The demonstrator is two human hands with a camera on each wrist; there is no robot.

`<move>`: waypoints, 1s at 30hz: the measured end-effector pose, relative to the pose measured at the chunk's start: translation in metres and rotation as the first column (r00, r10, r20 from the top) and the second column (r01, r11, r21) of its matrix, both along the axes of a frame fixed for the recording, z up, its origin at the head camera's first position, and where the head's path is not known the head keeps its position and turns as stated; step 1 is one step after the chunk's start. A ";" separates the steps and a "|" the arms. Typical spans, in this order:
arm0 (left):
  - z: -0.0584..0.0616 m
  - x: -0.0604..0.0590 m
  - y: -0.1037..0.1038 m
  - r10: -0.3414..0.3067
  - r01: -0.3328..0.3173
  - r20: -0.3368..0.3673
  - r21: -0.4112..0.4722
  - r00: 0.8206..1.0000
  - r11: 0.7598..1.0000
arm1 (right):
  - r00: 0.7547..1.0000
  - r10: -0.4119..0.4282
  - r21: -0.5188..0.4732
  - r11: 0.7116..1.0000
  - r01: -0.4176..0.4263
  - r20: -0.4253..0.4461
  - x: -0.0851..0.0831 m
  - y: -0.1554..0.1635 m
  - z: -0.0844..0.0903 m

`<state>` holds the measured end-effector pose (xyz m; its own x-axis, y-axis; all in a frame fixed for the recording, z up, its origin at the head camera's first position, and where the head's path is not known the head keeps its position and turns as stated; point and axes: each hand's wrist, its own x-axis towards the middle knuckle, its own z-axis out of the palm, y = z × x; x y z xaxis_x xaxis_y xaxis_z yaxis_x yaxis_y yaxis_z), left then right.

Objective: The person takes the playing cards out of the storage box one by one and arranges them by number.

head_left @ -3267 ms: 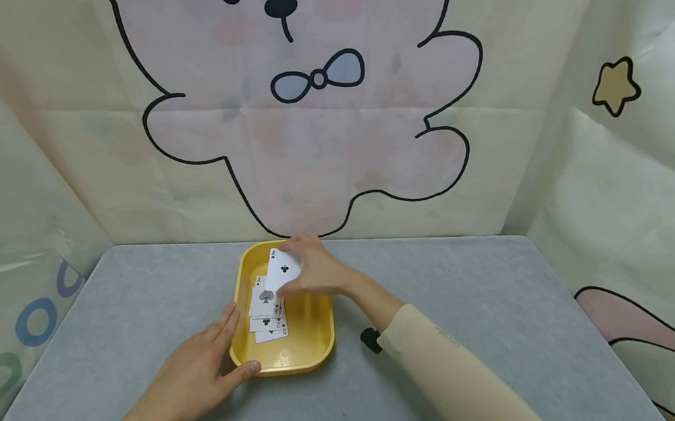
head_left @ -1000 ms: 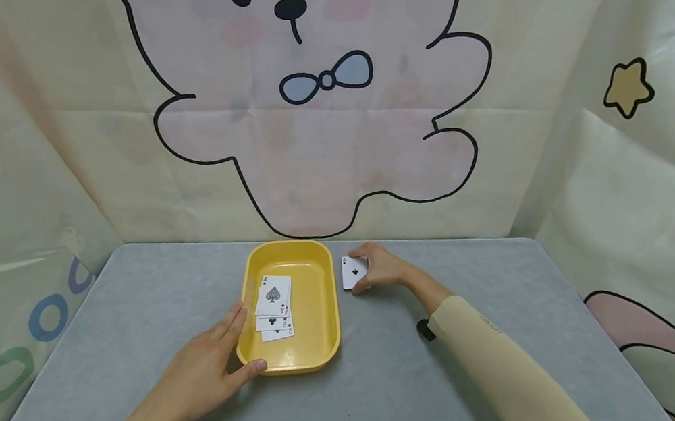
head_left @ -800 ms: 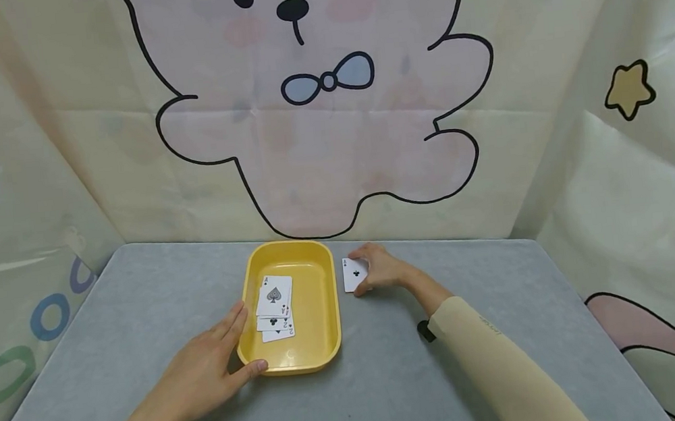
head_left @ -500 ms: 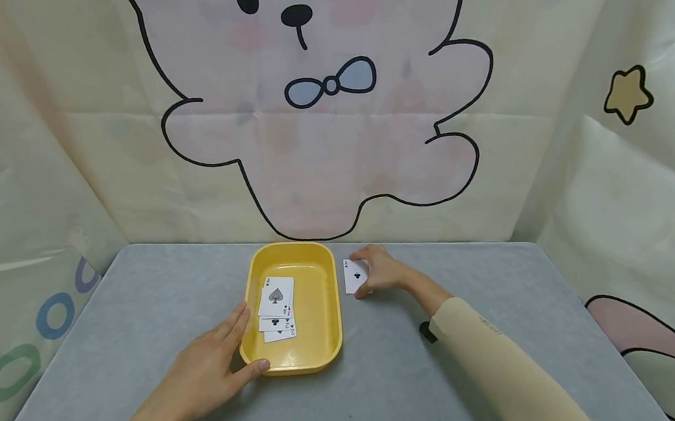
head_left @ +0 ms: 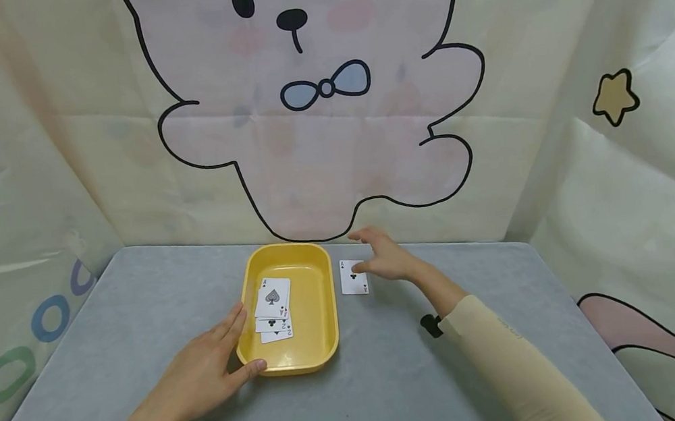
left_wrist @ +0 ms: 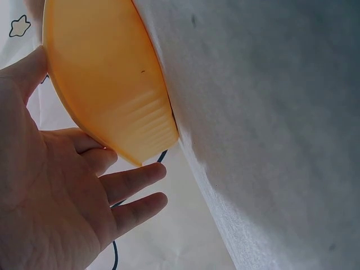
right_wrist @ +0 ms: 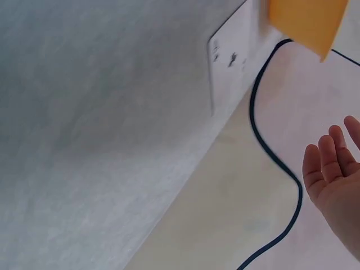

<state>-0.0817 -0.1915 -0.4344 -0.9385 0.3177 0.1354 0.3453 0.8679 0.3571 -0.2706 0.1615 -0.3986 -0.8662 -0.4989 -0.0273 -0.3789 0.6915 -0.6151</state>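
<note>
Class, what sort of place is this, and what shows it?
Probably a staged booth: a grey table, a cartoon backdrop behind it, and a star-printed sheet on the right.

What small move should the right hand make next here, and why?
Probably the right hand should move over to the yellow tray and pick up the top spade card. The club card lies flat on the table, free of that hand's grip, while the spade card lies uncovered on overlapping cards and the left hand touches the tray.

Yellow tray [head_left: 315,307], white black-pipped cards [head_left: 267,307], grey tabletop [head_left: 385,389].
</note>
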 end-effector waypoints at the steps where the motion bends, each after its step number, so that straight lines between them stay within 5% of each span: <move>1: 0.000 0.000 0.000 -0.002 0.002 -0.001 0.000 1.000 1.000 | 1.000 0.002 -0.012 1.000 -0.002 -0.007 0.002 -0.002 0.002; 9: -0.001 -0.001 0.000 -0.001 0.001 -0.006 0.003 1.000 1.000 | 0.998 0.010 -0.080 0.997 -0.016 -0.066 0.020 -0.029 0.014; 30: -0.002 -0.002 -0.003 -0.015 0.015 -0.017 0.007 1.000 1.000 | 0.996 0.053 -0.097 0.993 -0.061 -0.076 0.049 -0.110 -0.003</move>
